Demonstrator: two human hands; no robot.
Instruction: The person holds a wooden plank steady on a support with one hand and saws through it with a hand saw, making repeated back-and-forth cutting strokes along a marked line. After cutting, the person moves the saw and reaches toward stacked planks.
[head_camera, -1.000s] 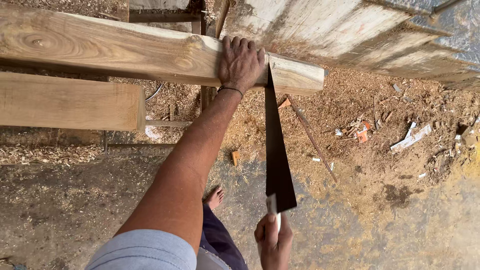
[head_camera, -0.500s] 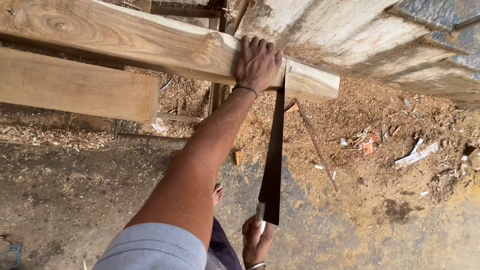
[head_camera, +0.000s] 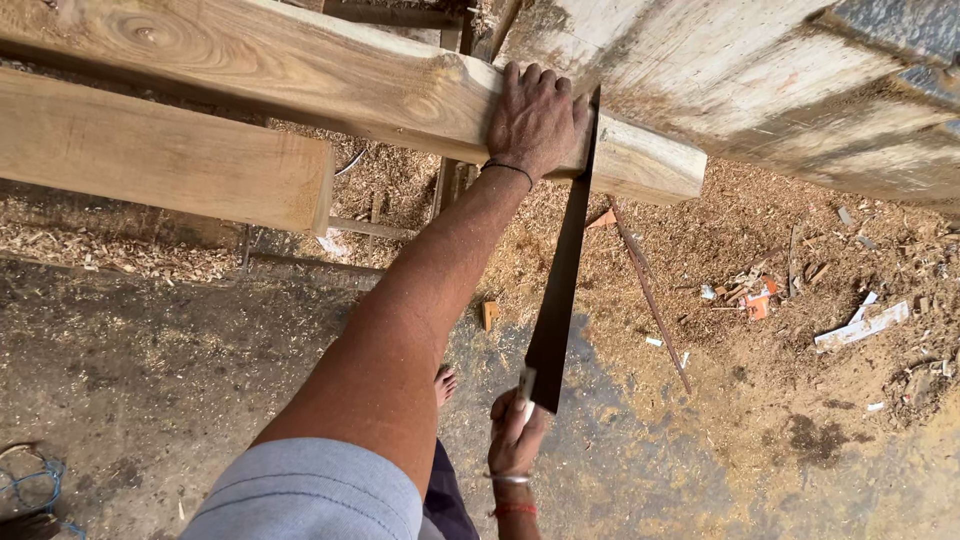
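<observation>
A: From the head camera, we have our left hand (head_camera: 535, 120) pressed flat, fingers spread, on top of the long wooden beam (head_camera: 330, 75) that lies across the frame near its right end. The saw (head_camera: 562, 270) stands in the cut just beside that hand, blade running down toward us.

B: And our right hand (head_camera: 515, 435) is wrapped closed around the saw's handle, low in the picture. We judge the beam heavy and stiff, rough enough not to slip; holding it down from above, close to the cut, suits it. The blade looks thin and likely to flex, so the handle is the place to grip.

A: Below, a second, shorter beam (head_camera: 160, 155) sits to the left. The ground (head_camera: 150, 370) is bare dirt, with sawdust (head_camera: 780, 250) and wood scraps to the right.

B: Our bare foot (head_camera: 445, 385) shows near the arm. What props the beam up, we can't quite make out.
</observation>
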